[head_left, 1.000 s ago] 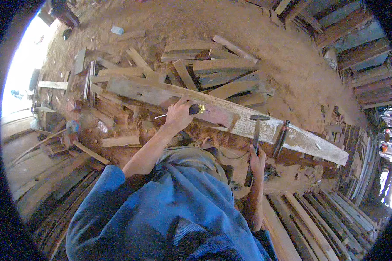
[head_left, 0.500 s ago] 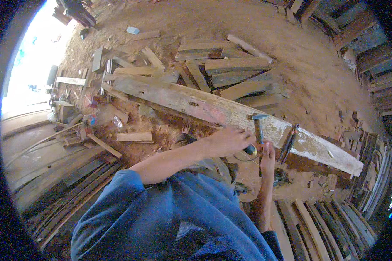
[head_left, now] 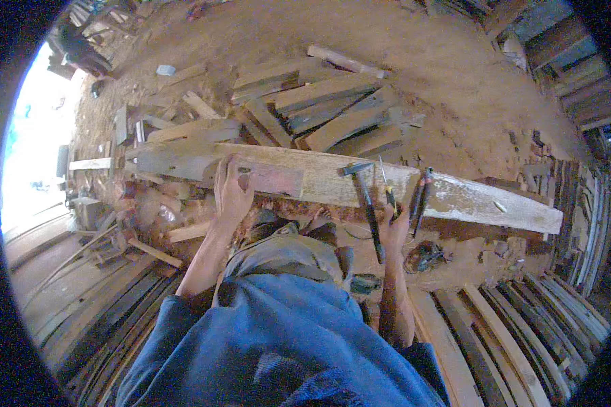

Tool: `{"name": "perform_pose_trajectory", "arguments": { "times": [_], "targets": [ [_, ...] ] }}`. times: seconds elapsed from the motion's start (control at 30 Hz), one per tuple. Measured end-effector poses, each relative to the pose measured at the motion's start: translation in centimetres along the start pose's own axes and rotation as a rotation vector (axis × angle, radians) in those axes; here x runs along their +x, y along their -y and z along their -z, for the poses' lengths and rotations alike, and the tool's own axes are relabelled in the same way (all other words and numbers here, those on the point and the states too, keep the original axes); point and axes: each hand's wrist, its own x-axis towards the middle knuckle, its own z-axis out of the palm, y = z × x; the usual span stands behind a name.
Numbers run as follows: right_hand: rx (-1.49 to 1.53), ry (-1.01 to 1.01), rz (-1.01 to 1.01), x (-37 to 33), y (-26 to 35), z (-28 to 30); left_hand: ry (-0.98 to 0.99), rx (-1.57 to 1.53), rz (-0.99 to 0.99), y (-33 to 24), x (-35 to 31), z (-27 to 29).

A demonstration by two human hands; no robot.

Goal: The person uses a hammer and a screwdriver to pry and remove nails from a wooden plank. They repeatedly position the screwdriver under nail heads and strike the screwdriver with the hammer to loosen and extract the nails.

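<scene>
A long, worn plank (head_left: 332, 183) with flaking white and pinkish paint lies crosswise in front of me. My left hand (head_left: 233, 191) rests on its left half, fingers stretched over the wood and the thumb apart. In my right hand (head_left: 394, 230), at the near edge, is a screwdriver (head_left: 390, 194) with a yellow-and-black handle, its thin shaft pointing up and away. A hammer (head_left: 366, 197) lies across the plank just left of that hand, its dark handle overhanging the near edge. Right of the hand, a dark pliers-like tool (head_left: 421, 202) also crosses the plank.
Loose timber offcuts (head_left: 332, 102) are piled on the dirt floor beyond the plank. Stacked boards (head_left: 482, 332) lie near me at right, and more boards (head_left: 108, 305) at left. A person (head_left: 81, 47) is at the far left. A dark bundle (head_left: 424, 256) sits near the right hand.
My left hand has moved left from beside the right hand onto the plank. The yellow-and-black handled screwdriver is now in my right hand. The hammer has tilted, its head shifted left. My view has shifted.
</scene>
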Motion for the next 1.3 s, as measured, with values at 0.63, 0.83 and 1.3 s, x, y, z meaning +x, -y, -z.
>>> {"name": "perform_pose_trajectory", "arguments": {
  "times": [0.63, 0.83, 1.3],
  "targets": [
    [-0.435, -0.015, -0.063, 1.2, -7.1, 1.9, -0.147, -0.072, -0.09, 4.7, -4.0, 1.7],
    [-0.379, 0.127, -0.071, 2.7, -7.7, 4.3, -0.044, -0.055, -0.187, 6.7, -0.7, 3.9],
    [1.007, -0.164, -0.608, -9.9, 13.4, 3.3, 0.706, 0.139, -0.461, 15.2, 8.9, 5.7]
  ]
}}
